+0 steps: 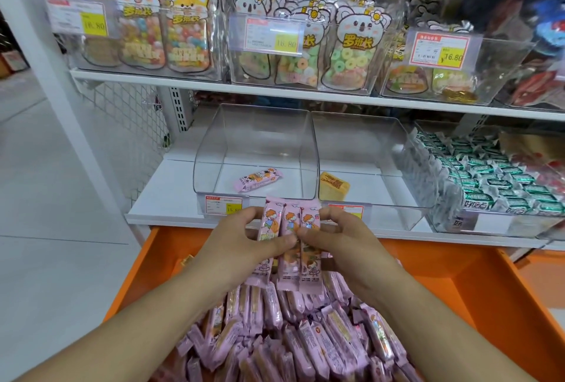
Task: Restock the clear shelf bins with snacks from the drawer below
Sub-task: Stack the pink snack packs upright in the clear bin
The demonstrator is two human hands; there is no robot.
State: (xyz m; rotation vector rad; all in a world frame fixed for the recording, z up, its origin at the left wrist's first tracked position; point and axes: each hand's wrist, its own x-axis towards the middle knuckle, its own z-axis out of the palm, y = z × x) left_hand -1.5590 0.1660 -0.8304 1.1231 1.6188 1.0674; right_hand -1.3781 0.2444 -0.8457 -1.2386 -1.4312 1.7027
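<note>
Pink snack packs (pixel 289 244), three side by side, stand up straight between two hands just in front of the low shelf. The left hand (pixel 244 241) grips them from the left, thumb across the front. The right hand (pixel 336 241) grips them from the right, thumb on the front too. Under the hands the orange drawer (pixel 477 283) is pulled out and piled with many more pink packs (pixel 305 342). Right behind the hands sits a clear bin (pixel 208 149) with just one pink pack (pixel 258 179) lying flat in it. The clear bin next to it (pixel 409 173) holds one yellow pack (pixel 334 185). Further right, a bin is full of green and white packs (pixel 495 179). On the shelf above, bags of candy (pixel 351 54) stand in clear bins.
</note>
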